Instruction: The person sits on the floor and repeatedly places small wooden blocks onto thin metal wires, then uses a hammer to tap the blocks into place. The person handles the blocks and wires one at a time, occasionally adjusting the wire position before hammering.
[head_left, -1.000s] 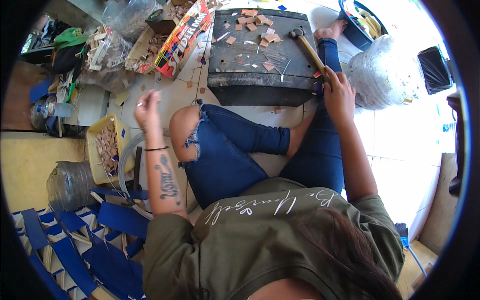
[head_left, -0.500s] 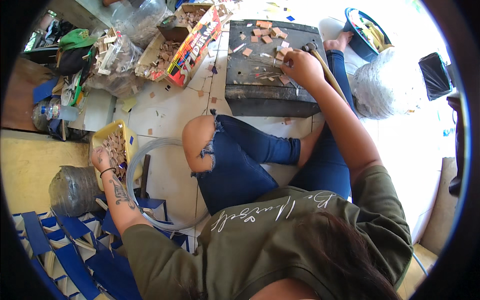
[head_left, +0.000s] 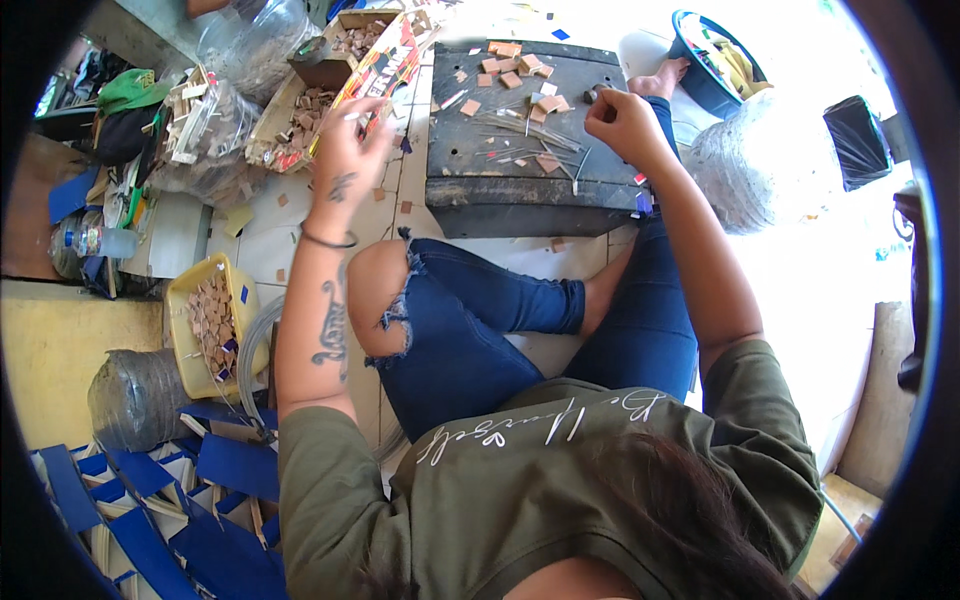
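My left hand (head_left: 348, 150) is raised in front of the long wooden box, its fingers blurred. A pale spot shows near its fingertips, but whether it holds anything I cannot make out. At the right side of the dark block (head_left: 530, 205), my right hand (head_left: 628, 125) is closed around a hammer (head_left: 591, 96); the dark head peeks out by the fingers and the handle is hidden. Small brown wooden squares (head_left: 510, 78) lie scattered on the block's far part. Nearer on it are thin metal wires (head_left: 530, 128) and a few slim sticks.
A yellow tub (head_left: 178, 300) of wooden pieces stands at left beside a wire coil (head_left: 246, 350). The printed wooden box (head_left: 270, 135) holds more pieces. Blue-and-wood items (head_left: 190, 500) are piled lower left. A blue basin (head_left: 690, 60) and a wrapped bundle (head_left: 735, 165) stand right.
My left hand has left the yellow tub and swung up and right toward the block. My right hand has moved off the pieces on the block and closed round the hammer.
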